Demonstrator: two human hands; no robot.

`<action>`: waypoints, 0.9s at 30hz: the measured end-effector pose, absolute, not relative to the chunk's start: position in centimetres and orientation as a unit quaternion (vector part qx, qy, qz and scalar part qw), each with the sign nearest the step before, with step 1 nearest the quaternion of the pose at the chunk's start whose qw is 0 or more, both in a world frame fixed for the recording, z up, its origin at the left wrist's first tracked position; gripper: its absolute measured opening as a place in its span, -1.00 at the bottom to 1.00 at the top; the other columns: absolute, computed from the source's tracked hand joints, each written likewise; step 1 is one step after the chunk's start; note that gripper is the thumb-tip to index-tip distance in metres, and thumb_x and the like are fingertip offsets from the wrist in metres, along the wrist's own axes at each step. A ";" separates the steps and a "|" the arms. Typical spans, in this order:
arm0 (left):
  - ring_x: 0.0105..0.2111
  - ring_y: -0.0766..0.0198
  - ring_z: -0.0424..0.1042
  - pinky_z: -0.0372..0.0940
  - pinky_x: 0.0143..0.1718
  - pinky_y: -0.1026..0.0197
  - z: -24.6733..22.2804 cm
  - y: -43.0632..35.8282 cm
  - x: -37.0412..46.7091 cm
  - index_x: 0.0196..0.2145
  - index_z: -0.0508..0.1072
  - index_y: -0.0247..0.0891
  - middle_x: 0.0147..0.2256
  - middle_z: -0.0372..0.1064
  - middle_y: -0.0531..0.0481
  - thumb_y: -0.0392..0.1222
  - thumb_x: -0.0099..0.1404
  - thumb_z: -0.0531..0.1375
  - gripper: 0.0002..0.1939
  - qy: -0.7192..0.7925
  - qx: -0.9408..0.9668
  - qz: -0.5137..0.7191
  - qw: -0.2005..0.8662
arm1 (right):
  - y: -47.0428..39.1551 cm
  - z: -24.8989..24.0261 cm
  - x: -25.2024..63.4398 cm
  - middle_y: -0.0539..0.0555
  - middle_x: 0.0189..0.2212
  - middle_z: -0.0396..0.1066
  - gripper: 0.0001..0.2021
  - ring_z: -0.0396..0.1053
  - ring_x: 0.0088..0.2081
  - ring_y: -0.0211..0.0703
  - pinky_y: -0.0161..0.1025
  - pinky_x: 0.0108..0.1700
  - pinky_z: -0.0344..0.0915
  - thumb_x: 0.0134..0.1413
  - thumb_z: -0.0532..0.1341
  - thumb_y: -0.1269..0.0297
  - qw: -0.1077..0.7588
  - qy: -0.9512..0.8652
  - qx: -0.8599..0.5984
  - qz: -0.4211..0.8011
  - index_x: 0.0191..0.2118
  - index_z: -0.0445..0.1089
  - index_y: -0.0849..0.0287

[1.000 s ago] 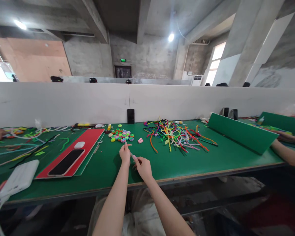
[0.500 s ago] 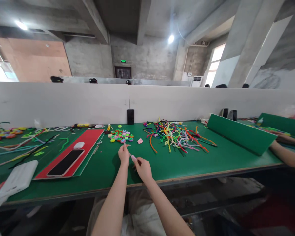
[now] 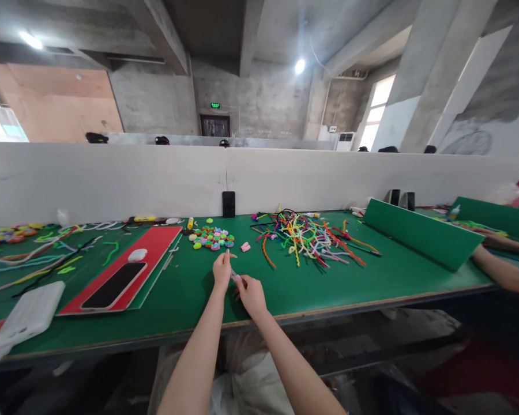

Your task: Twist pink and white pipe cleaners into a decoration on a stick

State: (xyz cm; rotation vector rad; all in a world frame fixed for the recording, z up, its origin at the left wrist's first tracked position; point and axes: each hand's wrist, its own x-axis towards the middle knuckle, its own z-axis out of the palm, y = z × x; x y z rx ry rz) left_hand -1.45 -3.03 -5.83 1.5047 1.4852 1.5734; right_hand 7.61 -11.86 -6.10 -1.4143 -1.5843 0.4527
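My left hand (image 3: 222, 271) is closed in a pinch above the green tabletop. What its fingers hold, if anything, is too small to make out. Close by on the right, my right hand (image 3: 251, 294) is curled around a small pale lilac piece (image 3: 239, 279), mostly covered by the fingers. A thin greyish end of it points toward the left hand. Just beyond the hands lies a cluster of small coloured coiled pieces (image 3: 211, 238). A pink piece (image 3: 245, 246) rests to the right of them. Farther right is a tangled heap of coloured pipe cleaners (image 3: 305, 236).
On the left, a phone (image 3: 113, 285) and a white case (image 3: 137, 255) lie on a red board (image 3: 162, 236). A white power bank (image 3: 28, 314) is nearer the edge. A black phone (image 3: 229, 204) leans on the partition. A green panel (image 3: 421, 233) stands right, beside another person's arm (image 3: 504, 271).
My hands have drawn slightly closer together, and less of the lilac piece shows. My left hand has shifted a little right. Another person's hand at the far left has left the view.
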 end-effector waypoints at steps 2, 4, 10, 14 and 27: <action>-0.75 0.34 0.14 0.03 -0.64 0.29 -5.8 -3.0 -1.5 -0.56 0.40 -0.22 -0.79 0.06 0.15 0.08 0.17 -0.05 -0.60 0.550 0.554 0.574 0.249 | -11.9 -6.1 7.6 0.06 -0.66 0.40 -0.65 0.33 -0.62 -0.25 -0.41 -0.55 0.12 0.15 -0.04 0.18 0.466 -0.645 -0.578 0.180 -0.49 0.39 0.20; -0.73 0.32 0.17 0.04 -0.63 0.29 -5.9 -2.9 -1.5 -0.56 0.40 -0.21 -0.78 0.09 0.13 0.07 0.18 -0.06 -0.60 0.556 0.551 0.573 0.243 | -12.0 -6.1 7.6 0.07 -0.66 0.40 -0.63 0.32 -0.63 -0.25 -0.40 -0.55 0.11 0.15 -0.05 0.17 0.467 -0.644 -0.579 0.176 -0.50 0.39 0.21; -0.63 0.27 0.24 0.04 -0.55 0.28 -6.2 -2.5 -1.4 -0.54 0.43 -0.23 -0.70 0.21 0.06 0.02 0.20 -0.08 -0.60 0.574 0.535 0.577 0.227 | -12.1 -6.1 7.6 0.08 -0.66 0.39 -0.59 0.32 -0.63 -0.25 -0.40 -0.55 0.10 0.16 -0.08 0.13 0.469 -0.644 -0.578 0.175 -0.50 0.39 0.21; -0.60 0.26 0.25 0.05 -0.52 0.27 -6.4 -2.3 -1.3 -0.54 0.43 -0.24 -0.68 0.25 0.04 0.01 0.20 -0.08 -0.59 0.579 0.524 0.582 0.230 | -12.0 -6.2 7.5 0.08 -0.66 0.39 -0.58 0.31 -0.64 -0.25 -0.39 -0.55 0.09 0.16 -0.07 0.10 0.473 -0.643 -0.575 0.180 -0.51 0.38 0.22; -0.75 0.32 0.14 -0.03 -0.64 0.28 -5.8 -3.0 -1.6 -0.53 0.41 -0.22 -0.80 0.04 0.14 0.06 0.18 -0.04 -0.61 0.536 0.490 0.605 0.326 | -11.8 -6.6 7.7 0.07 -0.66 0.39 -0.63 0.29 -0.67 -0.25 -0.36 -0.59 0.12 0.09 0.00 0.08 0.507 -0.618 -0.543 0.258 -0.46 0.42 0.21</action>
